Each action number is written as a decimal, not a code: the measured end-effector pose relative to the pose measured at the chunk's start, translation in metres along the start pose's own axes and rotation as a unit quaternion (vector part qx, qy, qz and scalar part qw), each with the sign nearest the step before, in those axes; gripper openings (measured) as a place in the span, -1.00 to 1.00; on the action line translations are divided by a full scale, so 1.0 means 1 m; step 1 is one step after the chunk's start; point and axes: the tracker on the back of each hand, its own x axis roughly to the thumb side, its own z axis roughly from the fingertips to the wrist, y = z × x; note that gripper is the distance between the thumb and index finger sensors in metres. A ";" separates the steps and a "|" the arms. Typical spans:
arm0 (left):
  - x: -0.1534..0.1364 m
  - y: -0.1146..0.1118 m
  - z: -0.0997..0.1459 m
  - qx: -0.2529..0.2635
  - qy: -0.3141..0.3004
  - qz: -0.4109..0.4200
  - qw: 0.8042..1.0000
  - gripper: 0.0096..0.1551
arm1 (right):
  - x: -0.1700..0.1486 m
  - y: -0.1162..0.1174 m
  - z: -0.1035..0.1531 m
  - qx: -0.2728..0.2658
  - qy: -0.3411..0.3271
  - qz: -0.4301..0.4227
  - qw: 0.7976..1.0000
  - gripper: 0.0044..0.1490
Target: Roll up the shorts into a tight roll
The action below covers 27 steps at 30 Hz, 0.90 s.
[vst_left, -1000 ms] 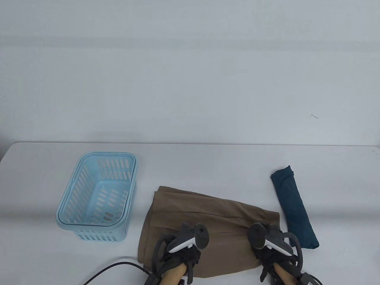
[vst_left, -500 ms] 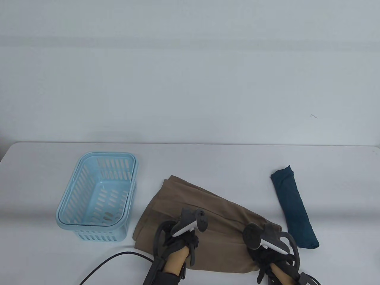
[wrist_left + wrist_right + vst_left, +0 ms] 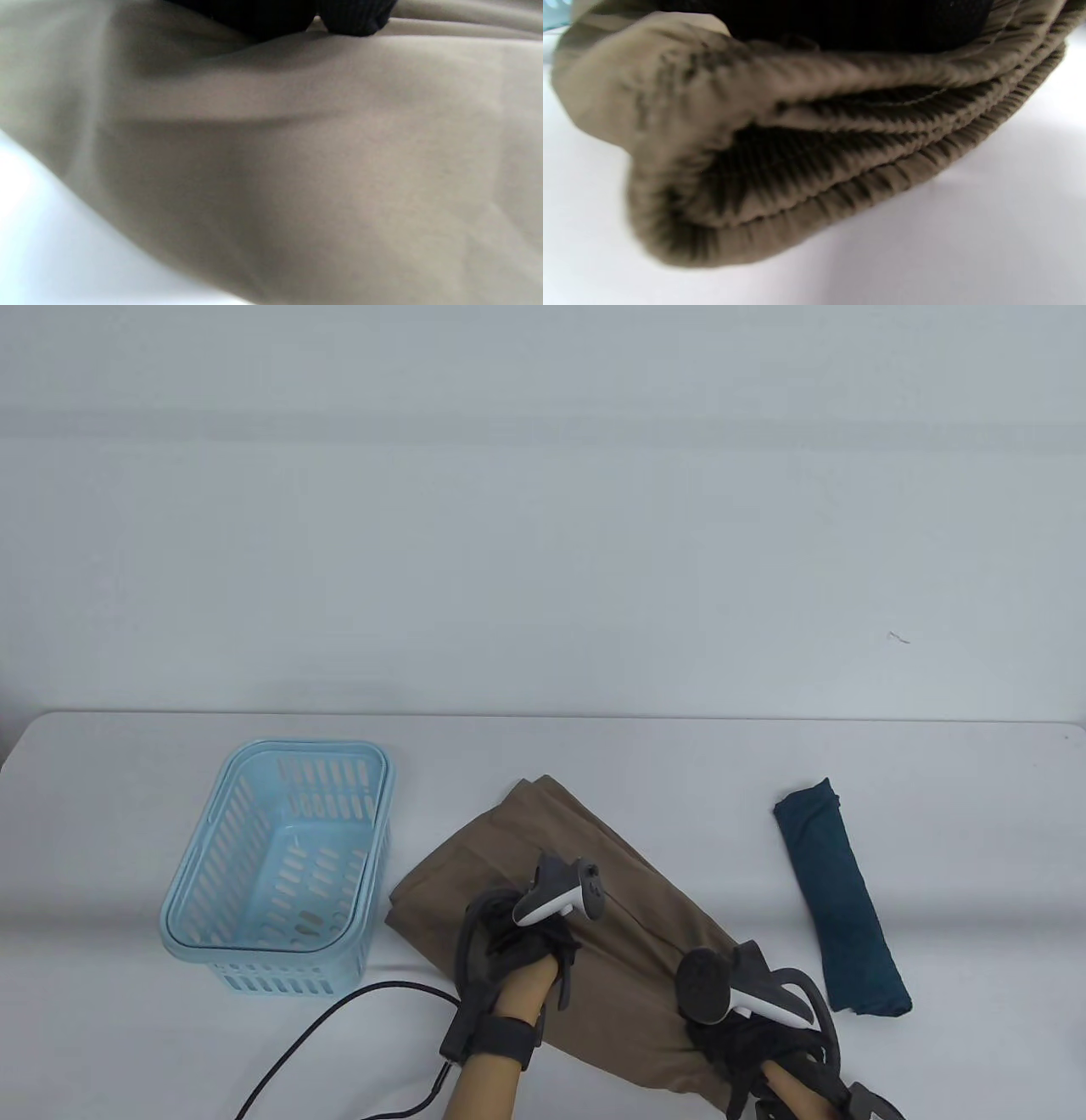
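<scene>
Both hands lie on the brown shorts [image 3: 594,916]. On the right hand [image 3: 747,1035] the grip is not fully clear: in the right wrist view the black glove sits on top of the folded, ribbed waistband end, but I cannot tell if the fingers are curled around it or only press it down. On the left hand [image 3: 526,942] I also cannot tell the grip; in the left wrist view only two dark fingertips [image 3: 352,21] touch the smooth cloth from above.

The shorts are folded flat and lie diagonally on the white table [image 3: 127,1052], just right of the blue basket [image 3: 212,857] and apart from it. Their far corner points away from the person, and the waistband end is at the near edge of the table, under the right hand.

The basket is slotted plastic and stands upright. A dark teal cloth [image 3: 840,891], folded into a long strip, lies well to the right of the shorts and does not touch them. A black cable [image 3: 339,1018] runs over the table in front of the basket to the left wrist.
</scene>
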 end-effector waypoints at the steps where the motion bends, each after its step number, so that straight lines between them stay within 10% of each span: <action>1: 0.001 0.001 -0.003 -0.001 0.001 -0.008 1.000 -0.41 | 0.001 0.000 0.000 0.002 -0.005 -0.005 1.000 -0.39; 27: 0.018 0.029 -0.057 0.004 0.035 -0.088 0.996 -0.32 | 0.043 0.006 -0.028 0.038 -0.072 -0.138 0.987 -0.37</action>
